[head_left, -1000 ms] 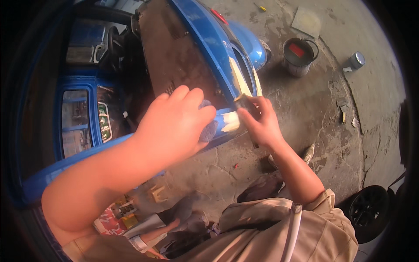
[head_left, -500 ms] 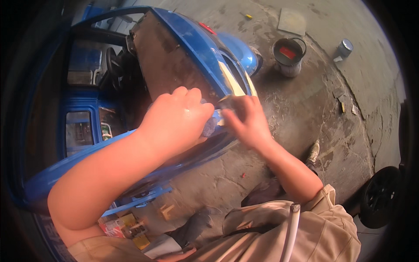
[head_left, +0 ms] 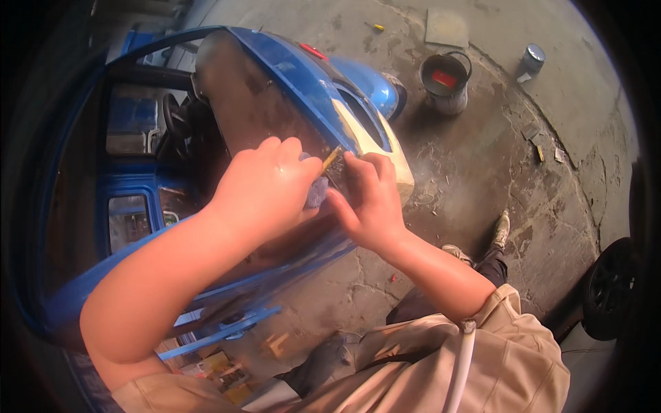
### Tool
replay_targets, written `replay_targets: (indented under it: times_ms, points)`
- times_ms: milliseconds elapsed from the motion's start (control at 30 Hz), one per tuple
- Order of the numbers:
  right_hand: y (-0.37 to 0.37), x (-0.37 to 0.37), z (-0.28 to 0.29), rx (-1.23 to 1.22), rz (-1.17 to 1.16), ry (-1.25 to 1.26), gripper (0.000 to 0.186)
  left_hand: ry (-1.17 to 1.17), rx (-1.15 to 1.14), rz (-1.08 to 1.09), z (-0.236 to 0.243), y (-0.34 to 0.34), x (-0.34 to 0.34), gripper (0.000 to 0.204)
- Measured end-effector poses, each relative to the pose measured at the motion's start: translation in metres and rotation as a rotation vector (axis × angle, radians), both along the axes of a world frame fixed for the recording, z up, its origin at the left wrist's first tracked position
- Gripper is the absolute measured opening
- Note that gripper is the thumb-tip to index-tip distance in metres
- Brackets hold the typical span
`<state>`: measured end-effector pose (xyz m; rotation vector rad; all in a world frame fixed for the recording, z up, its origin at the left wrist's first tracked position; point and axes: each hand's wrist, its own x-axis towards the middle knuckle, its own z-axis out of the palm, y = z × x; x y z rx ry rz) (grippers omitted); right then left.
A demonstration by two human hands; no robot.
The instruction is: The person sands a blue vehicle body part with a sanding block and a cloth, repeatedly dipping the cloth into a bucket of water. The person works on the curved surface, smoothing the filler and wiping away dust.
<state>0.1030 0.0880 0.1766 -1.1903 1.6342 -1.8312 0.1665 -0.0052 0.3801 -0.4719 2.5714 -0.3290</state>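
Observation:
My left hand (head_left: 265,180) is closed around a wadded grey-blue cloth (head_left: 317,193), which shows below its fingers. Close beside it, my right hand (head_left: 372,203) pinches a thin piece of sandpaper (head_left: 333,159), yellow along one edge and dark on its other side. Most of that piece is hidden by the fingers. Both hands are over the rear corner of a blue car body (head_left: 286,65). Just past my right hand, cream-coloured filler (head_left: 396,172) covers the panel around a long, dark opening (head_left: 363,113).
A dark bucket (head_left: 447,103) with something red inside stands on the concrete floor, near a metal can (head_left: 532,58) and a flat square board (head_left: 446,27). Small scraps lie at the right. A black wheel (head_left: 609,289) is at the right edge; boxes (head_left: 224,368) sit below the car.
My right hand has come off the filler patch and moved left, closer to my left hand. The sandpaper's yellow edge and more of the filler now show. The view has shifted slightly.

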Motion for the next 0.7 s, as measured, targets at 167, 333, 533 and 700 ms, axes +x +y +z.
replay_targets:
  times_ms: [167,333,533,700]
  points:
    - [-0.003,0.003,-0.077,0.118,-0.233,-0.141,0.063,0.013,0.003,-0.024,-0.006,-0.003,-0.005,0.041]
    - [-0.009,0.032,-0.023,-0.184,-0.222,0.037,0.078,-0.083,0.015,0.067,0.001,-0.002,-0.010,0.041]
    - [0.008,0.013,-0.117,-0.213,-0.242,0.161,0.079,-0.017,0.014,0.010,-0.004,-0.003,-0.011,0.039]
    - [-0.016,0.010,-0.045,-0.402,-0.183,0.266,0.075,-0.037,-0.026,0.106,-0.001,-0.005,-0.012,0.038]
